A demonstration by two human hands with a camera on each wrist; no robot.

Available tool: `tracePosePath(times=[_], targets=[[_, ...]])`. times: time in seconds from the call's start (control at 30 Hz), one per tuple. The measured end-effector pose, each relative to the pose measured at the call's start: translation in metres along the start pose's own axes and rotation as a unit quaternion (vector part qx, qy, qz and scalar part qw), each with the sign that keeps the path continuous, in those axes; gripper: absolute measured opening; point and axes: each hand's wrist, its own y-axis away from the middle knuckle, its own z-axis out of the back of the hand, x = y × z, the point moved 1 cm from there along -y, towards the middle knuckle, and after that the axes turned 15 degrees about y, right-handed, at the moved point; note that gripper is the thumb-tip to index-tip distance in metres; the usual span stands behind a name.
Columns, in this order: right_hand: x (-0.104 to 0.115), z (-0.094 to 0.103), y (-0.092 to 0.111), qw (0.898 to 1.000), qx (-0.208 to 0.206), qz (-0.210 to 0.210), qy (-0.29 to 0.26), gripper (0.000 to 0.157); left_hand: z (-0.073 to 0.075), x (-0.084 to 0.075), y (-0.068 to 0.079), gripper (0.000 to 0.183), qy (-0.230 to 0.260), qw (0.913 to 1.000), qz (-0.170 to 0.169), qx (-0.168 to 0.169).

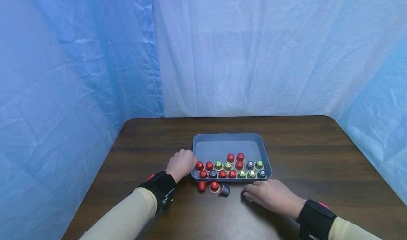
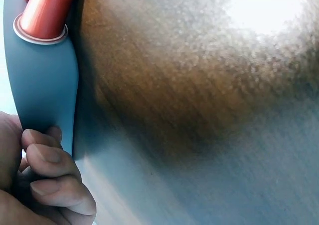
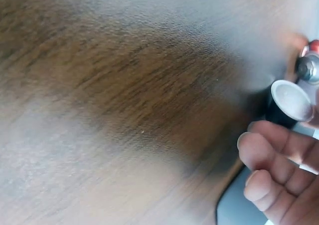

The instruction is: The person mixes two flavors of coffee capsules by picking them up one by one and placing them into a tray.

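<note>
My left hand (image 1: 182,164) grips the left rim of a shallow blue-grey tray (image 1: 229,137); its curled fingers and thumb show at the rim in the left wrist view. Coffee capsules stand in the tray's near half, among them a red capsule (image 1: 199,166), a green capsule (image 1: 218,165) and a dark blue capsule (image 1: 261,174). Just off the tray's near right corner, my right hand (image 1: 271,197) pinches a dark coffee capsule (image 3: 291,101) low over the table, its pale lid visible in the right wrist view. The thumb is mostly hidden there.
In front of the tray lie a red capsule (image 1: 201,186), another red capsule (image 1: 214,187) standing upright, and a dark capsule (image 1: 224,190) tipped over. The brown wooden table (image 1: 152,137) reaches back to blue hanging sheets (image 1: 241,56).
</note>
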Motion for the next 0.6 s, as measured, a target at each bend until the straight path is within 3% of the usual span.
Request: tracePosePath(times=[0.33, 0.6], targets=[[0.005, -0.002, -0.009, 0.993, 0.041, -0.107, -0.008, 0.013, 0.006, -0.004, -0.001, 0.027, 0.011, 0.9993, 0.021, 0.029], [0.007, 0.002, -0.011, 0.987, 0.098, -0.123, -0.046, 0.020, 0.011, -0.005, -0.001, 0.027, 0.036, 0.9973, 0.036, 0.052]])
